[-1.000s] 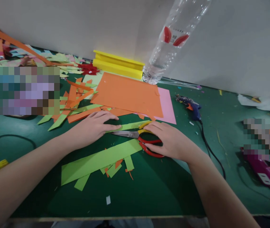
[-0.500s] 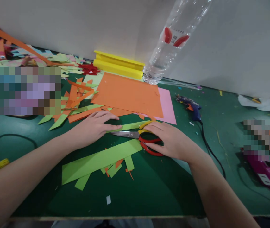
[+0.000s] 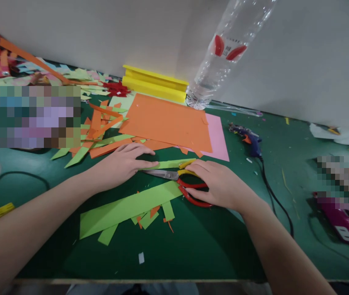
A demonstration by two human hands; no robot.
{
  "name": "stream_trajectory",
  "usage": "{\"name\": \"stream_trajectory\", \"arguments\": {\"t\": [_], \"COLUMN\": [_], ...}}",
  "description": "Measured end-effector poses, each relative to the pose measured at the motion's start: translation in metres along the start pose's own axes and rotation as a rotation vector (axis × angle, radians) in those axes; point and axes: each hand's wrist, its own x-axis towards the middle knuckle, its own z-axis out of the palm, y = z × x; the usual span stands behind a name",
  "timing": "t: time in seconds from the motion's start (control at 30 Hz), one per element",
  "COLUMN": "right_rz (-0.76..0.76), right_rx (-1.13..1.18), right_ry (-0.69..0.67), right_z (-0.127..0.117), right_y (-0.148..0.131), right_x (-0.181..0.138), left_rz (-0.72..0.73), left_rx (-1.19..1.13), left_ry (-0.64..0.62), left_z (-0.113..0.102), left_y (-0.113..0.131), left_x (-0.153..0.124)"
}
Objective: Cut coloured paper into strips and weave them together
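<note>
1. Gripping scissors (image 3: 172, 175): right hand (image 3: 219, 180), closed round them; scissors point leftward.
2. Left hand (image 3: 125, 164) covers one end of narrow green strip (image 3: 172, 164), just beyond scissors; pinching or pressing, cannot tell.
3. Wide green strip (image 3: 128, 207) lies nearer, atop scraps (image 3: 149, 220).
4. Orange sheet (image 3: 168, 123) lies beyond; glue gun (image 3: 253, 143) lies right, apart.

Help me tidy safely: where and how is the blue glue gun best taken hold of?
The blue glue gun is probably best gripped by its handle, from the near right: its nozzle points left, while the end with the black cord faces the person. The right hand currently holds scissors.
</note>
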Motion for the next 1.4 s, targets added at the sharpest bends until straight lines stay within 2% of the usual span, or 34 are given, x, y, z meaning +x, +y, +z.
{"name": "stream_trajectory", "arguments": {"t": [0.37,0.47,0.6,0.73,0.9,1.17,1.4], "right_rz": [0.013,0.023,0.035,0.05,0.056,0.054,0.059], "right_rx": [0.016,0.03,0.045,0.059,0.078,0.08,0.108], "right_ry": [-0.016,-0.034,-0.049,-0.047,-0.036,-0.003,-0.01], "right_z": [-0.002,-0.001,-0.002,-0.004,-0.006,-0.008,-0.007], "right_y": [0.0,0.001,0.004,0.006,0.008,0.011,0.01], "right_x": [0.0,0.0,-0.002,-0.003,-0.005,-0.008,-0.007], "left_rz": [-0.032,-0.038,-0.038,-0.021,0.007,-0.068,-0.085], "left_rx": [-0.102,-0.123,-0.09,-0.027,0.035,0.115,0.152], "left_ry": [-0.019,0.015,0.098,0.125,0.108,0.151,0.092], "left_z": [-0.001,-0.004,-0.008,-0.008,-0.004,-0.007,-0.003], "left_y": [0.0,0.003,0.006,0.005,0.002,0.0,0.0], "left_x": [-0.001,0.0,0.002,0.001,-0.001,-0.002,-0.004]}}
